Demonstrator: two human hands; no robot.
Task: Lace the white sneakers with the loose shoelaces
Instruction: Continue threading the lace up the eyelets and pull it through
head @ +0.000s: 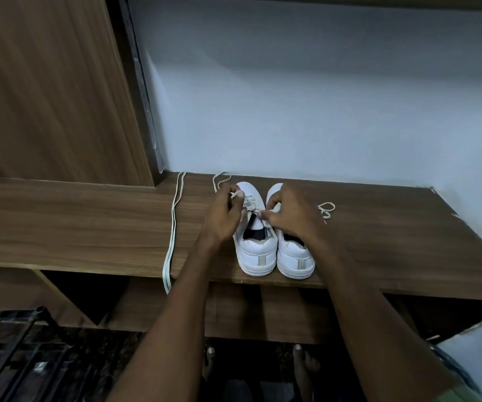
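Two bare feet [303, 369] stand below the shelf [88, 221]. Above, the left sneaker [252, 242] points away (heel toward the person); left hand [223, 216] and right hand [290, 213] each pinch a lace end [235, 194] over its eyelets. A spare lace [173, 227] lies left.

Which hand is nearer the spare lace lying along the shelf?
Left. The left hand works at the left sneaker, closer to the spare lace; the right hand is farther, beyond that sneaker.
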